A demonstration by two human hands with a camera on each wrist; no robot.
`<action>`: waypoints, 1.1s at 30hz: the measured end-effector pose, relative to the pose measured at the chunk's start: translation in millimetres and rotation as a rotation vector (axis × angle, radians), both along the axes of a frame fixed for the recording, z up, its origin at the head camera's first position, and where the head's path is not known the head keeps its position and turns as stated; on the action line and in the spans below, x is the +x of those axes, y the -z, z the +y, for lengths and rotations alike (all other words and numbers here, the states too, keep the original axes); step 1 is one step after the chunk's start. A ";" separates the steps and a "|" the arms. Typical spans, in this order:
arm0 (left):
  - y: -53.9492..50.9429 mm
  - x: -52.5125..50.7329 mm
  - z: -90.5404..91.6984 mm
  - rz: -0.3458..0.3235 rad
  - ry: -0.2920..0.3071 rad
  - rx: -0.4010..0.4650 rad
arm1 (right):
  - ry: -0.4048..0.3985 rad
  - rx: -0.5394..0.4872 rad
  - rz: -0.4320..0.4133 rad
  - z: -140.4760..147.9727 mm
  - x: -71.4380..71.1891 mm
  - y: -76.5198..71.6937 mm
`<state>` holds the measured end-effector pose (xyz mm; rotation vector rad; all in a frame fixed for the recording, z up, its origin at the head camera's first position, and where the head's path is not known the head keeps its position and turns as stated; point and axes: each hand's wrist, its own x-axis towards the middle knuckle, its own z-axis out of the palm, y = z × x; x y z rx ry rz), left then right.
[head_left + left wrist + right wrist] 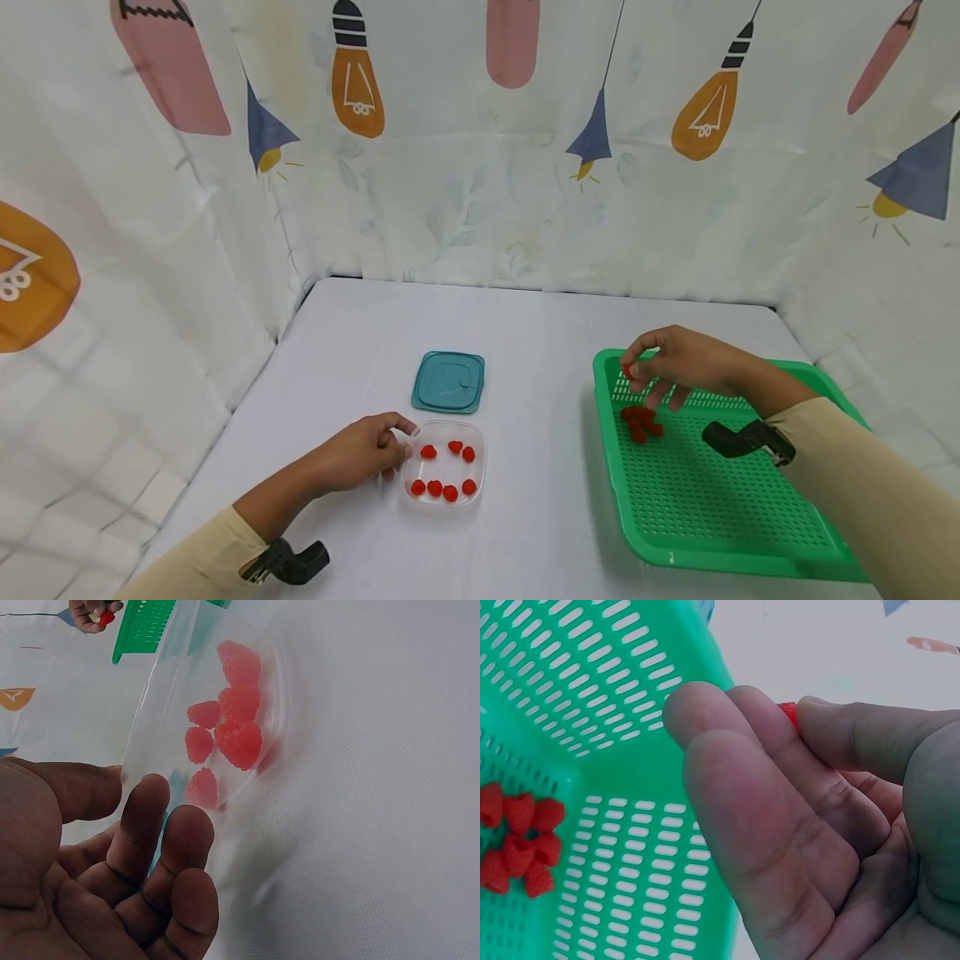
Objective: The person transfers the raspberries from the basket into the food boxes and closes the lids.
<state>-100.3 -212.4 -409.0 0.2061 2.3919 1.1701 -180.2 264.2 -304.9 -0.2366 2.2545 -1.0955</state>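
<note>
My left hand (358, 454) pinches the left rim of a clear plastic container (444, 467), thumb on one side and fingertips on the other. Several red raspberries (238, 742) lie inside it in two loose rows. Over the far left corner of a green perforated basket (712, 508), my right hand (686, 367) holds a single raspberry (789, 712) between thumb and fingertips. Its fingers hide most of that berry in the right wrist view. Below the hand, a cluster of raspberries (519, 844) sits in the basket's corner.
A teal square lid (448, 382) lies flat on the white-covered table (536, 467), just behind the container. A patterned curtain (465, 192) stands along the back and sides of the table.
</note>
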 end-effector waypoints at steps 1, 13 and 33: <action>0.2 0.2 0.0 0.001 0.000 0.000 | -0.003 -0.001 -0.002 -1.9 -0.1 -1.3; -1.1 1.7 0.9 0.002 -0.007 -0.015 | -0.074 -0.012 0.019 -31.9 -3.1 -13.8; -1.0 1.3 0.6 0.000 -0.002 -0.009 | -0.162 -0.060 0.005 -93.2 -5.7 -10.0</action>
